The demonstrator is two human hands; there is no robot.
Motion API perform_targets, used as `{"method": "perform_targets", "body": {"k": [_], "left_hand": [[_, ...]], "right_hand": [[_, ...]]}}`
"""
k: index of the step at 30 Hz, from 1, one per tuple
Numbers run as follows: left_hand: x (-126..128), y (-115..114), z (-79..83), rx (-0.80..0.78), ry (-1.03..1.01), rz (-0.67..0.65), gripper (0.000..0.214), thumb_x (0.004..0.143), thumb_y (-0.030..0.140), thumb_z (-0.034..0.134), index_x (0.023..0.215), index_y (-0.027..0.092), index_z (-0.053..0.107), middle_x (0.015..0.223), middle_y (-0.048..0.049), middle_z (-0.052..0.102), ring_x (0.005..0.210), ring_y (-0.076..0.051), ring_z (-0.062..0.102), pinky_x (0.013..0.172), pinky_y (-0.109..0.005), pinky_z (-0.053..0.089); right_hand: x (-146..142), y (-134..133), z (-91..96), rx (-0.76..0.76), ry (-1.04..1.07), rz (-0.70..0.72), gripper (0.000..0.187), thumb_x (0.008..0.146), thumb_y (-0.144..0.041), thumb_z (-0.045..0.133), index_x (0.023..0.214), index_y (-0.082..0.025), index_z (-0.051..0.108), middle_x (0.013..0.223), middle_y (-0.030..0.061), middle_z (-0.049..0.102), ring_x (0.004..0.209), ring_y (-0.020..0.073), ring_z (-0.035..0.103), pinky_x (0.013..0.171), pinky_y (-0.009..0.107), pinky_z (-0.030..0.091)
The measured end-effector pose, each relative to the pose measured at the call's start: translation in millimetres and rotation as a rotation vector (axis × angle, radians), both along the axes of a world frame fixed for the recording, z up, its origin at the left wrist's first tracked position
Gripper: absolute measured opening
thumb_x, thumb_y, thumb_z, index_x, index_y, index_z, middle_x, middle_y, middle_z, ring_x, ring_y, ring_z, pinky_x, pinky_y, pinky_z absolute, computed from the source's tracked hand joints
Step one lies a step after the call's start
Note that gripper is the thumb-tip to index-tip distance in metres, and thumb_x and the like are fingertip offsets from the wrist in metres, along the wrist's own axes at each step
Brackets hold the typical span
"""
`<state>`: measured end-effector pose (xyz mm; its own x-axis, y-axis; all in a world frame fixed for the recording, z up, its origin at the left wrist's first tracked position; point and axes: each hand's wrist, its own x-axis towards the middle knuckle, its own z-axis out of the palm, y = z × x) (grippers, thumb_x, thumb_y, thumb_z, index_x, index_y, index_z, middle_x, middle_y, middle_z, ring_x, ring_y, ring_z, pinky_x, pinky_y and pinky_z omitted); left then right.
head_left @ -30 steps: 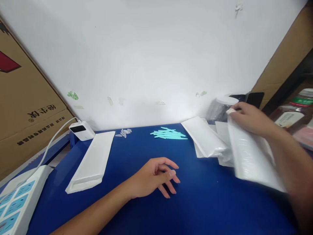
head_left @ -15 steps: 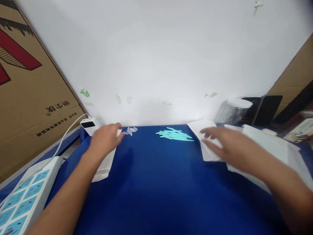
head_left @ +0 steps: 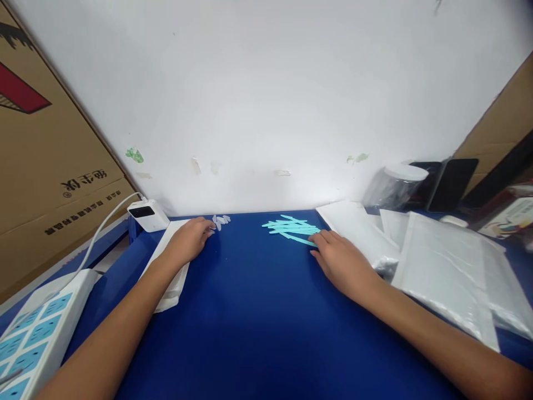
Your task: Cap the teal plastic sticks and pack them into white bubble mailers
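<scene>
My left hand (head_left: pixel 192 238) rests over a white paper packet (head_left: pixel 172 291), its fingers pinched at the near edge of a small pile of pale, translucent pieces (head_left: pixel 221 220). One such piece shows at the fingertips. On the right, my right hand (head_left: pixel 342 258) has its thumb and fingers closed on the end of a turquoise strip (head_left: pixel 297 239). That strip angles out from a loose heap of similar flat strips (head_left: pixel 287 226) lying on the blue table. What the pieces are made of I cannot tell.
White padded envelopes (head_left: pixel 445 269) lie at the right, with a lidded clear jar (head_left: pixel 400 186) and dark phone-like slabs (head_left: pixel 453 183) behind. A white device (head_left: pixel 147 216) with a cable and a power strip (head_left: pixel 37 328) stand left, beside a cardboard box (head_left: pixel 54 150).
My right hand has come left from above the white envelope to the turquoise strips and gripped one, shifting it. The left hand has moved slightly right and closed at the translucent pieces.
</scene>
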<state>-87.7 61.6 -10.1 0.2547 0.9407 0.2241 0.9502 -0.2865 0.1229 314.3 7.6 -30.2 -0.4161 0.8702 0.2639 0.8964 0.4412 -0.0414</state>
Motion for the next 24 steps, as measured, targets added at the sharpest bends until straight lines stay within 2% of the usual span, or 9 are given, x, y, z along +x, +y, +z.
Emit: {"method": "perform_targets", "body": {"k": [4,8,11,14,17,20,24], "left_hand": [[3,-3,4.9,-0.03,-0.049,0.0,0.025,0.092,0.031,0.053,0.104,0.019,0.072,0.1,-0.014,0.076,0.09,-0.03,0.07,0.083,-0.04,0.052],[17,-12,7.6,-0.076,-0.099,-0.043,0.027,0.089,0.029,0.055,0.11,0.018,0.068,0.091,-0.0105,0.073,0.082,-0.028,0.067,0.077,-0.038,0.051],[36,-22,8.6,-0.111,-0.151,-0.098,0.026,0.09,0.03,0.056,0.11,0.018,0.068,0.095,-0.0095,0.072,0.087,-0.028,0.067,0.08,-0.038,0.051],[57,-32,9.0,-0.157,-0.218,-0.149,0.026,0.099,0.038,0.053,0.108,0.02,0.07,0.105,-0.0094,0.073,0.094,-0.025,0.068,0.082,-0.035,0.052],[77,-42,9.5,-0.259,-0.389,-0.193,0.03,0.103,0.045,0.054,0.111,0.022,0.072,0.113,-0.0081,0.074,0.099,-0.022,0.069,0.086,-0.033,0.053],[90,-50,9.2,-0.422,-0.625,-0.242,0.031,0.103,0.049,0.057,0.111,0.022,0.07,0.113,-0.0078,0.075,0.103,-0.023,0.071,0.089,-0.034,0.054],[97,-52,5.7,-0.545,-0.825,-0.264,0.033,0.103,0.05,0.059,0.112,0.019,0.067,0.101,-0.0079,0.077,0.091,-0.021,0.074,0.078,-0.032,0.055]], "right_hand": [[5,3,3.1,-0.08,0.161,0.003,0.017,0.105,-0.023,0.051,0.097,-0.021,0.067,0.1,0.0113,0.07,0.098,0.0305,0.064,0.083,0.043,0.052],[9,3,2.5,-0.154,0.212,-0.019,0.017,0.102,-0.023,0.054,0.089,-0.021,0.064,0.095,0.0112,0.07,0.096,0.0311,0.064,0.08,0.042,0.051],[10,-1,4.7,-0.168,0.223,-0.003,0.017,0.102,-0.022,0.054,0.087,-0.022,0.062,0.095,0.0107,0.069,0.095,0.0299,0.064,0.08,0.041,0.051],[8,-4,8.8,-0.188,0.294,0.021,0.018,0.103,-0.021,0.051,0.086,-0.022,0.059,0.097,0.0106,0.067,0.093,0.0279,0.063,0.079,0.04,0.052],[7,-7,13.3,-0.256,0.407,0.03,0.018,0.106,-0.026,0.044,0.091,-0.024,0.054,0.098,0.0085,0.068,0.087,0.0246,0.064,0.075,0.038,0.05],[8,-8,16.7,-0.388,0.517,0.04,0.016,0.109,-0.029,0.039,0.097,-0.025,0.049,0.091,0.0035,0.07,0.079,0.0218,0.065,0.071,0.037,0.049],[7,-9,18.7,-0.442,0.665,0.097,0.014,0.108,-0.032,0.042,0.099,-0.026,0.05,0.087,0.0004,0.071,0.075,0.0192,0.066,0.071,0.035,0.05]]}}
